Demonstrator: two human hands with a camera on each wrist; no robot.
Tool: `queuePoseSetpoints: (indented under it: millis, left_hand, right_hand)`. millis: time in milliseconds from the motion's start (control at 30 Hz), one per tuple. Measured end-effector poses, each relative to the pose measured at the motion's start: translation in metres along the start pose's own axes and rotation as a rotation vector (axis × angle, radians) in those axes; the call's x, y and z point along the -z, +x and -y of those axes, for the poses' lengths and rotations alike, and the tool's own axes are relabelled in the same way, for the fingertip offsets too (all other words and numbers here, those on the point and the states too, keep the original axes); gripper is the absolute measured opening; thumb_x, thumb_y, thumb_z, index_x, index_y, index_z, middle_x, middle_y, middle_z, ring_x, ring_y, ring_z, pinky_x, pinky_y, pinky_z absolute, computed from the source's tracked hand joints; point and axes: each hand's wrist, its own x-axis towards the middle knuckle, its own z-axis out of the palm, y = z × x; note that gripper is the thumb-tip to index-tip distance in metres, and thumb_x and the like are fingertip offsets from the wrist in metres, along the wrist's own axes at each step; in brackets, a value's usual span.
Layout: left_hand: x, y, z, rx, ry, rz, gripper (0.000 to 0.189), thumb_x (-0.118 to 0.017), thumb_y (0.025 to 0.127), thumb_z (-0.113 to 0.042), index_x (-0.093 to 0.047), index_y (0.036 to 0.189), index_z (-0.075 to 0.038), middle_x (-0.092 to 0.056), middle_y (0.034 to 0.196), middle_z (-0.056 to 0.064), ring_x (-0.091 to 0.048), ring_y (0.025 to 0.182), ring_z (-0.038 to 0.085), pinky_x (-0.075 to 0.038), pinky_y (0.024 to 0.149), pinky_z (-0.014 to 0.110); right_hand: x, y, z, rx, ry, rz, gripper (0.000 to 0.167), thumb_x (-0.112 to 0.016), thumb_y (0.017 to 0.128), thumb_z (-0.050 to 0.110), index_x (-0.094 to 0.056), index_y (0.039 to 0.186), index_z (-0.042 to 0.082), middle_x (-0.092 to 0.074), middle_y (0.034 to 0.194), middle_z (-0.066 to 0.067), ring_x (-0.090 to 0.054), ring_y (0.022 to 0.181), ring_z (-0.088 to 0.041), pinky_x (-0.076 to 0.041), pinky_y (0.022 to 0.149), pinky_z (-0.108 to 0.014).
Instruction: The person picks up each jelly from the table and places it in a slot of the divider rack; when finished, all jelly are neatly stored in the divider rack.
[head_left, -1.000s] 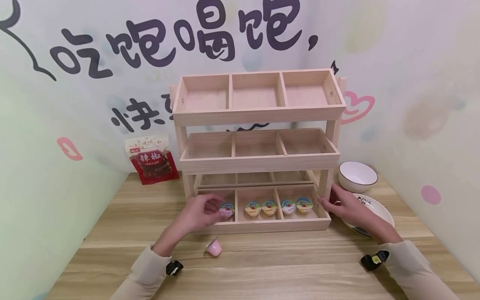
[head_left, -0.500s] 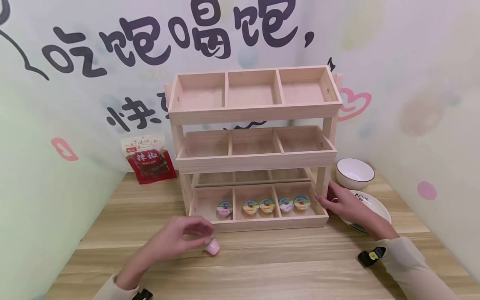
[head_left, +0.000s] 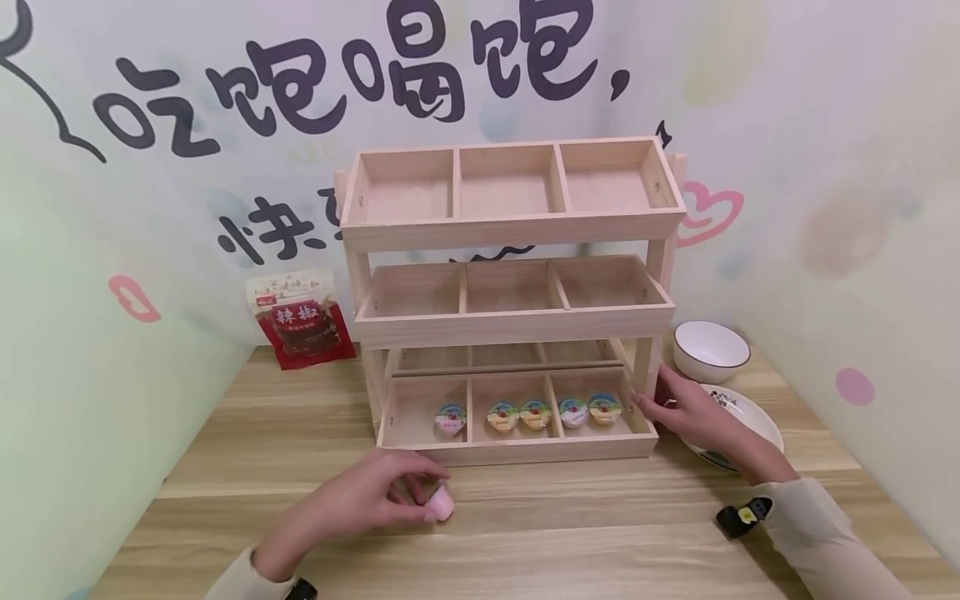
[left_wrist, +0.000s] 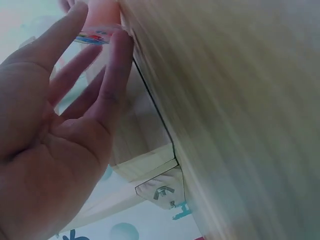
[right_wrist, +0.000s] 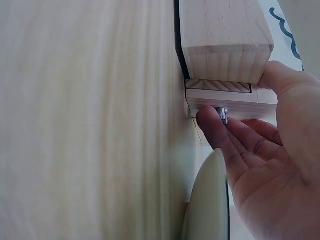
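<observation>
My left hand [head_left: 367, 498] pinches a small pink jelly cup [head_left: 442, 504] between thumb and fingers at the tabletop, just in front of the wooden rack [head_left: 517, 329]. Seen from the left wrist, the cup's printed lid [left_wrist: 98, 36] lies between the thumb and a fingertip. My right hand [head_left: 701, 421] holds the rack's lower right end, thumb at the bottom tray's side. In the right wrist view, its fingers reach beside a metal bolt [right_wrist: 223, 115]. Several jelly cups [head_left: 503, 417] sit in the bottom tray: one in the left compartment, two each in the middle and right.
Both upper trays have bare compartments. A white bowl [head_left: 711, 350] and a patterned plate [head_left: 757, 425] stand right of the rack, the plate partly under my right arm. A red pouch [head_left: 302, 325] leans on the wall at the left.
My left hand has left the bottom tray's left compartment, come down toward the front, and taken hold of the pink jelly cup on the table. The right hand stays on the rack.
</observation>
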Motion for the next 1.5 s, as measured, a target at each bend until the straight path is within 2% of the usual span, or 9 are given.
queuePoseSetpoints:
  millis: [233, 433, 533, 633, 733, 900, 1033, 1367, 1500]
  left_hand:
    - [-0.002, 0.006, 0.002, -0.039, 0.0, 0.035, 0.042, -0.089, 0.092, -0.03, -0.076, 0.13, -0.016, -0.077, 0.115, -0.006, -0.072, 0.093, 0.005, -0.063, 0.079, 0.024]
    - [-0.003, 0.009, -0.003, -0.03, -0.01, -0.003, 0.044, -0.089, 0.092, -0.032, -0.076, 0.129, -0.012, -0.076, 0.117, -0.002, -0.073, 0.099, 0.005, -0.063, 0.084, 0.022]
    - [-0.001, 0.01, -0.006, -0.042, -0.007, -0.031, 0.045, -0.089, 0.092, -0.032, -0.076, 0.13, -0.011, -0.074, 0.115, -0.002, -0.073, 0.099, 0.006, -0.064, 0.086, 0.024]
    - [0.005, 0.014, -0.008, -0.098, 0.036, -0.069, 0.046, -0.089, 0.091, -0.033, -0.076, 0.13, -0.013, -0.075, 0.115, -0.003, -0.073, 0.098, 0.007, -0.065, 0.086, 0.027]
    - [0.015, 0.019, -0.009, -0.159, 0.09, -0.123, 0.047, -0.089, 0.091, -0.033, -0.075, 0.132, -0.014, -0.076, 0.114, -0.003, -0.072, 0.097, 0.008, -0.065, 0.086, 0.028]
    - [0.035, 0.028, -0.006, -0.192, 0.154, -0.227, 0.049, -0.091, 0.089, -0.031, -0.076, 0.131, -0.009, -0.078, 0.114, 0.002, -0.074, 0.096, 0.014, -0.065, 0.084, 0.028]
    - [0.046, 0.035, -0.002, -0.157, 0.185, -0.287, 0.047, -0.091, 0.089, -0.029, -0.076, 0.13, -0.012, -0.079, 0.118, 0.003, -0.075, 0.099, 0.015, -0.065, 0.086, 0.031]
    - [0.047, 0.037, 0.009, -0.076, 0.179, -0.287, 0.048, -0.09, 0.091, -0.03, -0.075, 0.131, -0.008, -0.079, 0.117, 0.003, -0.076, 0.103, 0.018, -0.066, 0.09, 0.041]
    - [0.047, 0.037, 0.011, -0.058, 0.231, -0.297, 0.047, -0.089, 0.092, -0.026, -0.075, 0.132, -0.005, -0.08, 0.118, 0.007, -0.077, 0.101, 0.02, -0.066, 0.088, 0.041]
  right_hand:
    - [-0.001, 0.001, 0.0, 0.032, 0.003, -0.01, 0.05, -0.069, 0.107, 0.02, -0.049, 0.149, 0.003, -0.074, 0.108, -0.007, -0.07, 0.093, -0.004, -0.06, 0.077, -0.026]
    - [-0.001, 0.001, -0.002, 0.02, -0.002, -0.011, 0.05, -0.069, 0.107, 0.022, -0.049, 0.149, 0.002, -0.074, 0.108, -0.008, -0.069, 0.093, -0.004, -0.06, 0.077, -0.026]
    - [-0.001, 0.001, -0.003, 0.017, 0.003, -0.008, 0.05, -0.069, 0.107, 0.022, -0.049, 0.149, 0.001, -0.074, 0.108, -0.008, -0.069, 0.093, -0.004, -0.06, 0.077, -0.026]
    - [-0.001, 0.001, -0.003, 0.016, 0.005, -0.008, 0.051, -0.069, 0.107, 0.022, -0.049, 0.15, 0.002, -0.074, 0.109, -0.008, -0.07, 0.094, -0.004, -0.06, 0.078, -0.026]
    - [0.0, 0.0, -0.003, 0.018, 0.007, -0.008, 0.053, -0.069, 0.107, 0.022, -0.047, 0.151, 0.002, -0.074, 0.111, -0.009, -0.07, 0.095, -0.005, -0.06, 0.078, -0.026]
    - [-0.001, -0.001, -0.003, 0.02, 0.009, -0.008, 0.053, -0.069, 0.107, 0.022, -0.047, 0.152, 0.004, -0.074, 0.109, -0.007, -0.069, 0.094, -0.005, -0.06, 0.077, -0.026]
    - [-0.002, -0.001, -0.005, 0.014, 0.001, -0.01, 0.052, -0.07, 0.107, 0.022, -0.048, 0.15, 0.004, -0.074, 0.107, -0.005, -0.069, 0.093, -0.006, -0.059, 0.077, -0.026]
    - [0.0, -0.001, -0.001, 0.009, 0.019, -0.002, 0.056, -0.069, 0.108, 0.022, -0.045, 0.155, 0.004, -0.074, 0.115, -0.01, -0.07, 0.097, -0.009, -0.06, 0.079, -0.026]
    - [0.001, -0.001, 0.0, -0.01, 0.039, 0.012, 0.061, -0.068, 0.108, 0.024, -0.041, 0.159, 0.003, -0.073, 0.124, -0.015, -0.072, 0.104, -0.016, -0.061, 0.081, -0.027]
